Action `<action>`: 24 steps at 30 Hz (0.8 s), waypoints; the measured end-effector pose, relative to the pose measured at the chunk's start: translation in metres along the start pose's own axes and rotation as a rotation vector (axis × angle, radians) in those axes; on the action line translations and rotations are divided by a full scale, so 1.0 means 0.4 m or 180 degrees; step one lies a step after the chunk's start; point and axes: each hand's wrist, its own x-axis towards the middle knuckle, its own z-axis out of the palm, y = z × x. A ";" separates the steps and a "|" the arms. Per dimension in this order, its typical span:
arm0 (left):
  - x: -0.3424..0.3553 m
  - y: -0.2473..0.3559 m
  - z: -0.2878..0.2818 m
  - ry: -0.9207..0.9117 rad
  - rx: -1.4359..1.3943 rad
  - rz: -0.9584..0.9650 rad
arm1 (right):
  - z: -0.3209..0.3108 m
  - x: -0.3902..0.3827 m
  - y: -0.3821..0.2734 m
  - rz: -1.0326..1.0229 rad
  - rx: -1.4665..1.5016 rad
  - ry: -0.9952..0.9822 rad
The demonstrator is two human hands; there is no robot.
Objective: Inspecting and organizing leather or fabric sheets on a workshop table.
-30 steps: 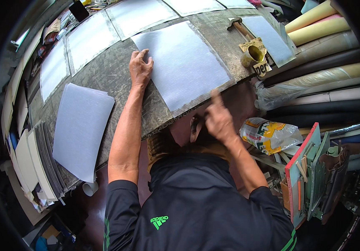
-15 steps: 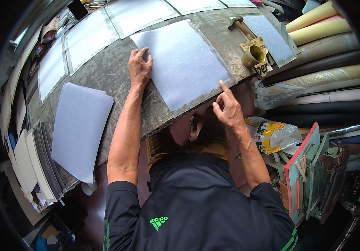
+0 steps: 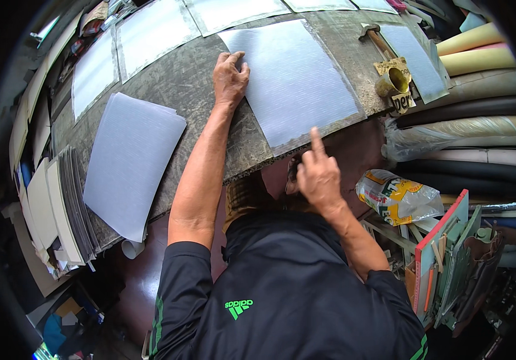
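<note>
A pale, finely ribbed sheet (image 3: 300, 84) lies on the dark, worn tabletop (image 3: 198, 90), with a grey margin along its right and near edges. By its left edge rests my left hand (image 3: 231, 81), fingers loosely bent and thumb apart, holding nothing that I can see. My right hand (image 3: 319, 171) is at the sheet's near edge. Its index finger is stretched out to that edge; the other fingers are bent and partly smeared by motion. To the left lies a stack of similar pale sheets (image 3: 132, 159), overhanging the table's near edge.
More pale sheets (image 3: 156, 33) line the far side. At the right are a hammer (image 3: 381, 42), an open cup (image 3: 391, 83) on cardboard and another sheet (image 3: 417, 63). Rolls of material (image 3: 474, 123) pile beyond. A plastic bag (image 3: 396, 195) and upright boards (image 3: 444, 246) stand lower right.
My right index finger has slid left along the sheet's near edge from the right corner. The left hand stays by the left edge. The whole view has shifted, moving the scene rightward.
</note>
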 end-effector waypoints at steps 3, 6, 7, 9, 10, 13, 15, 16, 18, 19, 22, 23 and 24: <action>0.004 0.004 -0.006 -0.0064 -0.0024 -0.0107 | 0.013 -0.015 -0.095 -0.0738 -0.0156 0.0088; -0.006 0.016 -0.021 -0.0206 -0.0226 -0.0125 | 0.002 0.003 -0.123 -0.1052 0.0667 -0.0081; -0.012 0.024 -0.029 -0.0277 -0.0364 -0.0168 | -0.005 0.019 -0.121 -0.1086 0.0672 -0.0048; -0.055 0.060 -0.036 -0.0478 -0.0381 0.0023 | -0.016 0.059 -0.101 -0.0585 0.1266 0.0834; -0.073 0.096 -0.039 -0.0727 -0.0376 -0.0238 | -0.011 0.074 -0.083 -0.0328 0.1091 0.0789; -0.101 0.129 -0.043 -0.0860 -0.0442 -0.0501 | -0.021 0.173 -0.120 0.0153 0.0411 0.0997; -0.090 0.134 -0.036 -0.0917 -0.0645 -0.0761 | 0.015 0.201 -0.115 0.0224 0.0263 0.0749; -0.085 0.134 -0.031 -0.0936 -0.0892 -0.0900 | 0.024 0.210 -0.112 0.0238 -0.0130 0.0606; -0.072 0.160 -0.042 -0.1049 -0.1340 -0.1311 | -0.004 0.218 -0.118 0.0258 -0.0513 0.0311; -0.066 0.145 -0.033 -0.1048 -0.1347 -0.1298 | -0.008 0.214 -0.117 0.0260 -0.0522 0.0322; -0.008 0.108 -0.030 -0.0699 -0.1689 -0.1352 | -0.065 0.208 -0.093 0.0100 -0.0763 0.0090; 0.023 0.088 -0.038 -0.0583 -0.2198 -0.1515 | -0.114 0.209 -0.085 0.0091 -0.0770 0.0096; 0.058 0.075 -0.055 -0.0544 -0.2719 -0.1757 | -0.171 0.207 -0.077 -0.0151 -0.0773 -0.0073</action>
